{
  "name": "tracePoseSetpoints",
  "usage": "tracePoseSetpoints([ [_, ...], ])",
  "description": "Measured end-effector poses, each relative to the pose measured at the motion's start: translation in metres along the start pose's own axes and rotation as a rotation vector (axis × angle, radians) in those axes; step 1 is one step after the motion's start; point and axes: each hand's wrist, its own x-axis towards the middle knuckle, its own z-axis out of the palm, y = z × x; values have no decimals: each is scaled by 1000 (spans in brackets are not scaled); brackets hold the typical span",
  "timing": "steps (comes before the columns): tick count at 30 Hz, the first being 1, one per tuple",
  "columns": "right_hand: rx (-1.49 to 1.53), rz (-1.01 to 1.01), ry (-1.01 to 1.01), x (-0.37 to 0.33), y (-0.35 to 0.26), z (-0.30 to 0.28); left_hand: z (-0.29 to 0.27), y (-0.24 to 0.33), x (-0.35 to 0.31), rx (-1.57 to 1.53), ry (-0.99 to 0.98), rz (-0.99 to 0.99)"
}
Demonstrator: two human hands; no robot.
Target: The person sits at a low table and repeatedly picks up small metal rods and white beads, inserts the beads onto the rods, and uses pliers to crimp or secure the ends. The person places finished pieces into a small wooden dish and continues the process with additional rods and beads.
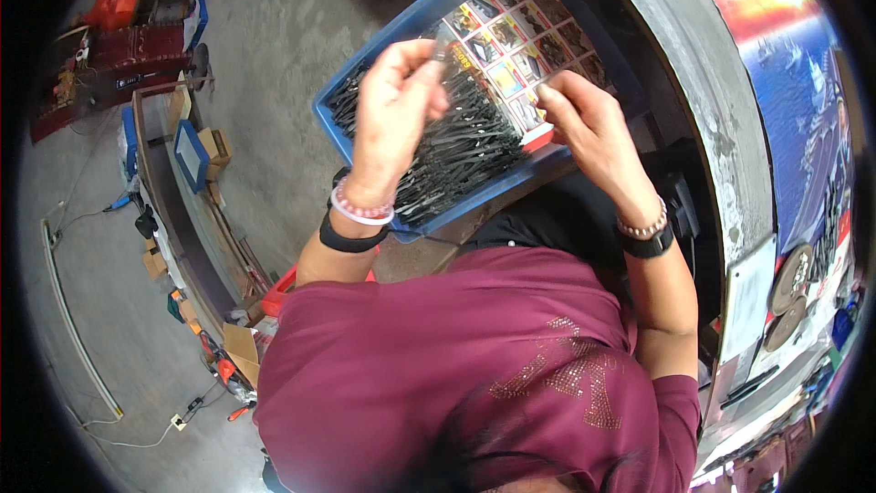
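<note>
Both of my hands are raised over a blue plastic bin. My left hand is closed, thumb against fingers, on a small greyish piece too blurred to name. To its right, my right hand pinches with thumb and forefinger; whatever lies in that pinch is too small to make out. Below the hands, many thin black metal strips lie heaped in the near left of the bin. Beside them is a printed sheet with rows of small pictures and red edging, partly behind my right fingers.
A grey bench edge curves along the right, bearing a blue and red poster and round brown discs. On the left floor stand a long frame, an open cardboard box and a trailing white cable.
</note>
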Motion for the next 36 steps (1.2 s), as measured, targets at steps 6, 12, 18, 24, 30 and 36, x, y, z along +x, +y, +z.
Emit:
tracePoseSetpoints([
  [6,-106,-29,-168,44,14,26,-35,-9,8,-64,128,-55],
  [12,-108,6,-247,53,25,27,-45,-2,4,-142,147,-78],
  [18,-79,49,-298,44,25,21,-41,26,-10,-109,110,-88],
  [24,17,100,-323,28,23,14,-59,60,5,266,125,139],
  [30,-68,75,-290,25,18,12,-85,42,87,775,23,332],
  [36,-183,21,-271,37,16,18,-73,-32,109,946,-228,332],
])
